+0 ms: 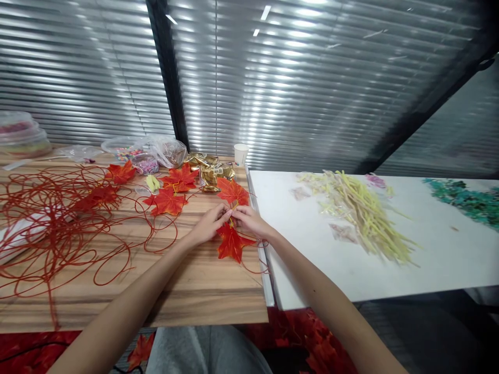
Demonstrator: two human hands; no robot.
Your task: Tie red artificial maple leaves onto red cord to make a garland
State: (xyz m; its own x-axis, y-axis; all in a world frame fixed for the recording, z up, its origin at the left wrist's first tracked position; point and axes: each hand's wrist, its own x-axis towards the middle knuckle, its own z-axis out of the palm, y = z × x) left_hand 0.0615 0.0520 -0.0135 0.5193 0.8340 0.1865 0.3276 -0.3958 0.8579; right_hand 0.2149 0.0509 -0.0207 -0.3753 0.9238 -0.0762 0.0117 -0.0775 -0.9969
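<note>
My left hand (209, 224) and my right hand (254, 221) meet near the right edge of the wooden table, fingertips pinched close together. Between them are the yellowish stems of two red artificial maple leaves. The upper maple leaf (233, 191) spreads just beyond my fingers; the lower maple leaf (231, 243) hangs on the near side. A thin red cord (255, 271) loops beside the lower leaf, by my right wrist. My fingers hide the exact spot where stems and cord come together.
A tangle of red cord (58, 223) covers the wooden table's left side. More maple leaves (168, 200), gold packets (216, 175), bead bags (146, 164) and a paper cup (241, 154) lie further back. The white table (304, 249) holds yellow strips (366, 218) and green pieces (468, 202).
</note>
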